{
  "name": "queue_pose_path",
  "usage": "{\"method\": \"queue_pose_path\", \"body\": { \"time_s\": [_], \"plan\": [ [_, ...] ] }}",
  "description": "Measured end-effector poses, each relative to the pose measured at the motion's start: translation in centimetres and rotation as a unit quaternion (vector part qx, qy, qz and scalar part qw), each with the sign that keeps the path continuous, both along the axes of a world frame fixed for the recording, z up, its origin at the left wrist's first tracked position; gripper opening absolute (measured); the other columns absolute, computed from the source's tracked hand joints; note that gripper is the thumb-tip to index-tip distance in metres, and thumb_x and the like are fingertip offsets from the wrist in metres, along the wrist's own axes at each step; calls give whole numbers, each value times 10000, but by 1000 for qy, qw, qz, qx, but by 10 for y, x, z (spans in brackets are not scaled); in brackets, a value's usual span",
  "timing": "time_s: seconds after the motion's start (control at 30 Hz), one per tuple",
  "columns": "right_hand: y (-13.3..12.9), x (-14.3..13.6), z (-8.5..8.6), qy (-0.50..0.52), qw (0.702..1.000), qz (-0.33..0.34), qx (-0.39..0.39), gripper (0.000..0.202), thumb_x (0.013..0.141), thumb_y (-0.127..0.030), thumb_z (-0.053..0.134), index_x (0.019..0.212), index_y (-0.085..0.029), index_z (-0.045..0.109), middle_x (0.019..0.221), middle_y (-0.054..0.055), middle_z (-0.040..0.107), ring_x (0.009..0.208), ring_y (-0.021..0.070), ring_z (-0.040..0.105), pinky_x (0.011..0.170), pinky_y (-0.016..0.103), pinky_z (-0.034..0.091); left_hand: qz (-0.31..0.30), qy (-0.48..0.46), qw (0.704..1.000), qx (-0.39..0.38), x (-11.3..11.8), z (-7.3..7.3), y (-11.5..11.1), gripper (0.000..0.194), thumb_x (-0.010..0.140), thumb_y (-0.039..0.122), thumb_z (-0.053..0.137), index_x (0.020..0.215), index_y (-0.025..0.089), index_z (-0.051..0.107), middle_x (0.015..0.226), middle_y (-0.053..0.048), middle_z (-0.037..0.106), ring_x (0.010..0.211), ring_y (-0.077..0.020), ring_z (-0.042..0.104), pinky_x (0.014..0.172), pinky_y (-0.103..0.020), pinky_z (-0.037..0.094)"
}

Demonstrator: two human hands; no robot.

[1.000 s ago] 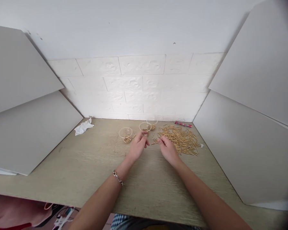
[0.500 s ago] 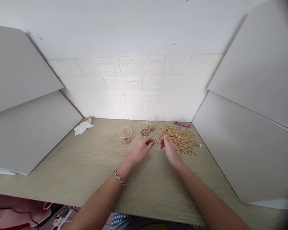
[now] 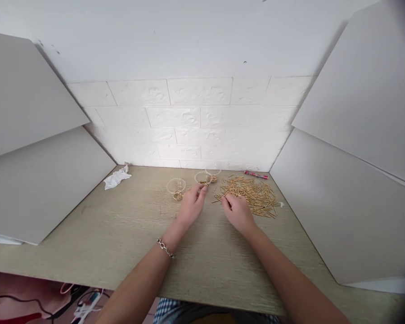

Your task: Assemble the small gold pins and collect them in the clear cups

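On the table (image 3: 128,225), cups (image 3: 168,186) hold some pins (image 3: 177,196), a bigger pile (image 3: 256,196) lies loose; left hand (image 3: 191,204) and right hand (image 3: 238,212) curl half-closed, contents unclear.

Centre: left hand (image 3: 191,206) is overlapping the middle clear cup (image 3: 196,179), contact unclear. Another cup (image 3: 170,191) is standing left, a third (image 3: 219,172) behind right. Right of centre: right hand (image 3: 239,213) is curling at the left edge of a gold-coloured pin pile (image 3: 258,196). Upper right of table (image 3: 121,252): red tube (image 3: 256,174) is lying; left: white tissue (image 3: 117,178).
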State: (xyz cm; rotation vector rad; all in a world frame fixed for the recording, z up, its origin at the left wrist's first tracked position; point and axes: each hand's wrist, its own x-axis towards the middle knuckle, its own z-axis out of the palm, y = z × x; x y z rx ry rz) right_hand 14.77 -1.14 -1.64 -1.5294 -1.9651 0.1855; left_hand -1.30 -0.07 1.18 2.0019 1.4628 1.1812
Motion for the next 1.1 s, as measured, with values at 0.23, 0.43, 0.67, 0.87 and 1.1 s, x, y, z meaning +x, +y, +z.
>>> {"method": "queue_pose_path", "body": {
  "time_s": [0.23, 0.43, 0.67, 0.87, 1.1],
  "plan": [
    [-4, -4, -1, -146, 989, 16, 0, 304, 894, -237, 322, 687, -180, 537, 699, 54, 629, 638, 164, 526, 728, 315, 270, 119, 29, 983, 134, -15, 8, 4, 275, 864, 321, 429, 1059, 172, 553, 1278, -127, 358, 1008, -205, 479, 863, -352, 407],
    [-3, -5, 0, -179, 983, 30, -15, 294, 894, -226, 320, 736, -179, 563, 729, 61, 646, 662, 164, 540, 760, 322, 263, 279, 153, 944, 92, -40, 24, 15, 208, 835, 275, 452, 890, 196, 636, 1229, -106, 453, 1112, -283, 404, 956, -500, 282],
    [-3, -3, -2, -145, 989, 15, -21, 301, 888, -221, 306, 713, -172, 546, 726, 63, 643, 662, 170, 536, 787, 349, 260, 284, 238, 923, -105, -54, 21, 22, 260, 789, 257, 437, 842, 245, 691, 1382, -83, 352, 1266, -350, 246, 957, -648, 136],
    [9, 22, -1, -48, 993, -109, -8, 214, 867, -221, 328, 818, -175, 531, 792, 73, 623, 782, 208, 542, 890, 433, 223, 123, 236, 934, -237, -70, 25, 29, 283, 729, 230, 458, 872, 213, 702, 1056, -75, 637, 998, -266, 545, 854, -373, 392],
    [-1, 4, 26, 205, 973, -103, -22, 352, 705, -133, 402, 1050, -167, 458, 971, 127, 592, 948, 253, 528, 887, 435, 334, 119, 237, 931, -252, -76, 27, 29, 303, 746, 313, 458, 709, 129, 695, 705, -52, 663, 719, -198, 599, 593, -233, 377]
  ]
}}
